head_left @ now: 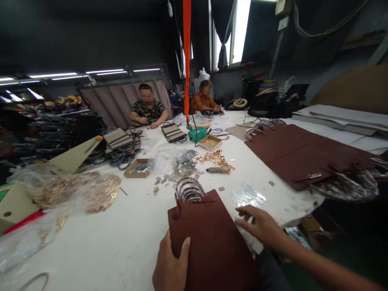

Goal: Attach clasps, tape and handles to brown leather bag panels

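Observation:
A brown leather bag panel (212, 238) with plastic-wrapped handles (189, 190) lies at the near edge of the white table (121, 234). My left hand (171, 266) grips the panel's lower left edge, thumb on top. My right hand (257, 224) hovers open just right of the panel, fingers stretched toward a small heap of silver metal pieces (247, 197).
Gold fittings (216, 159), a metal tool (218, 170), small boxes of hardware (138, 167) and bags of gold parts (75, 194) cover the table. Stacked brown panels (300, 155) lie at right. Two other people (148, 109) sit at the far end.

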A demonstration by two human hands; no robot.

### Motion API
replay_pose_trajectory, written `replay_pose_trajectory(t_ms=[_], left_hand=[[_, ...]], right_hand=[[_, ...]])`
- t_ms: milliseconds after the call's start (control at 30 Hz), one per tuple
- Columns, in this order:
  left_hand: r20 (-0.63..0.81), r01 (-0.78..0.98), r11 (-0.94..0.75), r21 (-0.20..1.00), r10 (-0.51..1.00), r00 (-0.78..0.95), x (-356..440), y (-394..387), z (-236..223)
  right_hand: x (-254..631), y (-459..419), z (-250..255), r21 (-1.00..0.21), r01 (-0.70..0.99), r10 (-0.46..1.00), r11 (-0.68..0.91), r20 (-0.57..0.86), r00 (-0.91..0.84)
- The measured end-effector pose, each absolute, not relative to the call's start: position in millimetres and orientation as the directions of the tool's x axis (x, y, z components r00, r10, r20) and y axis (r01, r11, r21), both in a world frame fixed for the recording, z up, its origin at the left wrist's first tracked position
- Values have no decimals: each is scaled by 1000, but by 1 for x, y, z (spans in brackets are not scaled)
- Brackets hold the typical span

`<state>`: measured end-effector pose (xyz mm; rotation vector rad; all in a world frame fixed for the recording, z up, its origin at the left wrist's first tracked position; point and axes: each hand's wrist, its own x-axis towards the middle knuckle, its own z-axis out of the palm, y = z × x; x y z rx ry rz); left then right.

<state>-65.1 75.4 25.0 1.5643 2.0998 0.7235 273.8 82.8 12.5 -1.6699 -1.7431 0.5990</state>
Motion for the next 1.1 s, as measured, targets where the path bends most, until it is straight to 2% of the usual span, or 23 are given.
replay_pose_trajectory(t_ms=[67,200,300,400,567,733,933,1100], left_hand=[[-16,734,222,641,961,-277,-66,74,18],[9,721,203,662,961,-278,-70,66,9],[73,725,183,664,949,-307,-66,69,6],[202,761,92,643,938,-283,-58,84,7],[369,821,-82,565,915,-163,-43,108,7],[423,902,-53,427,894,-148,-37,112,7],[502,897,-80,434,849,-168,-38,118,2],[621,900,-175,400,774,-125,-36,114,4]], right_hand=[[285,133,25,-668,743,984,43,155,83],[299,222,32,-483,851,959,-206,73,273],[301,256,21,-433,859,943,-273,55,327],[303,270,9,-399,863,934,-309,42,354],[314,287,5,-403,853,935,-331,-17,355],[321,298,6,-429,841,939,-331,-60,339],[322,295,5,-488,810,935,-325,-40,351],[321,283,10,-497,806,928,-321,4,372]])
